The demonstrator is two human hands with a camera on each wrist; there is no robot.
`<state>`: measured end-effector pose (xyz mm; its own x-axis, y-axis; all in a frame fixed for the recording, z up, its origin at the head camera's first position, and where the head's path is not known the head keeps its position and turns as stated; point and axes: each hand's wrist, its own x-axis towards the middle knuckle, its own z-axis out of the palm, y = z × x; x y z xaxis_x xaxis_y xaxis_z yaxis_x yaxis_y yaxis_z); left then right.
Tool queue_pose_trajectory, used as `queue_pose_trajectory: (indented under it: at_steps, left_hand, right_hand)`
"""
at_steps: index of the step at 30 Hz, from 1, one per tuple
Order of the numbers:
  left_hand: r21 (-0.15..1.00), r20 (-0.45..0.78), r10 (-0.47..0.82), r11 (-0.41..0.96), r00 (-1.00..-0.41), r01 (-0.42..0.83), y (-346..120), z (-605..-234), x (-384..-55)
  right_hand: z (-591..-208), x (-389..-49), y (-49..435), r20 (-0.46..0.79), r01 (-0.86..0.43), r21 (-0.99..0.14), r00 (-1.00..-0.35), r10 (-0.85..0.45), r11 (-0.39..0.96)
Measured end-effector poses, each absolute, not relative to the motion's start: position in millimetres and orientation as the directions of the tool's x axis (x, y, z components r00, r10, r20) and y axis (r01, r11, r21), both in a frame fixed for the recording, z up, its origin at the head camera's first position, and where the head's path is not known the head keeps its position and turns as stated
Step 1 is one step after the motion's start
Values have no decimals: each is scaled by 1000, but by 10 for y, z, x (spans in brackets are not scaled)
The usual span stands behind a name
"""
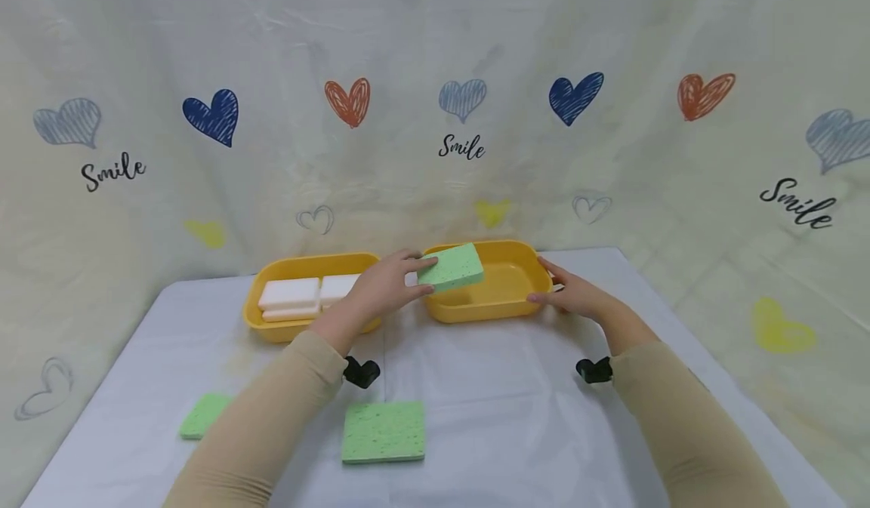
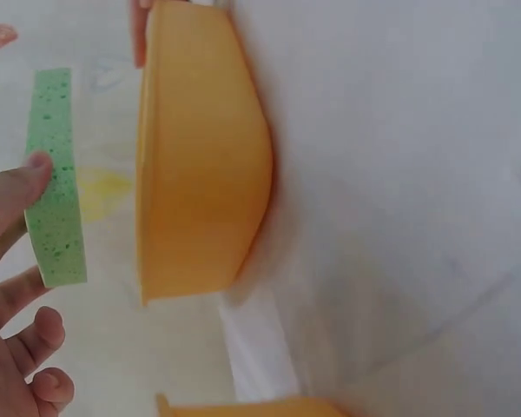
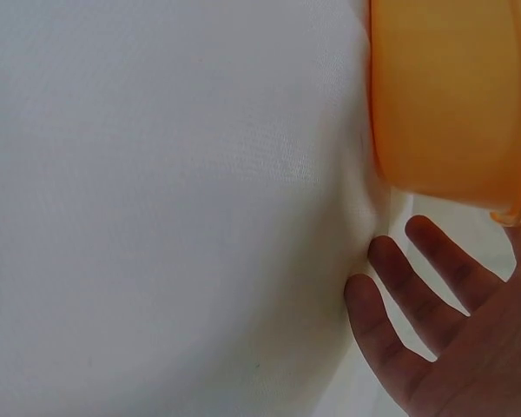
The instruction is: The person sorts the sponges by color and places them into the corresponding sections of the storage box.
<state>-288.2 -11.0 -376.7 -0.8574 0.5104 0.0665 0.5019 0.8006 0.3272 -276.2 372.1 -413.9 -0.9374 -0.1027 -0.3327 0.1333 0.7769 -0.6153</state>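
Table (image 1: 503, 387), two trays (image 1: 485, 312), three green sponges (image 1: 451, 269): left fingers (image 1: 418, 265) pinch one, right fingers (image 3: 378, 321) spread.

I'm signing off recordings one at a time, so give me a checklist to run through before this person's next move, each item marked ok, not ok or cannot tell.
1. Sponge held: ok; the left hand pinches a green sponge.
2. Sponge clear of the right tray: ok; the left wrist view shows a gap between them.
3. Right tray has room: ok; nothing shows inside, though the held sponge hides part.
4. Right tray steadied: cannot tell; the right hand is at its right end, but firmness doesn't show.
5. Nearer tabletop clear: not ok; one green piece lies mid-table, another partly behind the left sleeve.
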Motion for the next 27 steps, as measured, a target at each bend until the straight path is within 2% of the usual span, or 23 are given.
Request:
queue_pose_trajectory:
  at_steps: [6,11,17,27]
  left_hand:
    - [330,31,482,822,-876,464,127,-3845,-3066]
    - [284,-8,483,841,-876,461,260,-3948,-3168]
    - [236,-39,499,847,-866,477,359,-3994,-3179]
    - [206,-120,436,890,-892,407,439,-4044,-3229]
  right_hand:
    - [-4129,-2758,3710,-343,148,-613,-935,-92,776]
    - [-4132,-2754,3708,-345,148,-615,-934,-96,775]
    - [-4139,-2761,3711,-345,143,-612,-933,-101,778]
    - [-4130,-2775,3715,-352,143,-607,-931,-103,782]
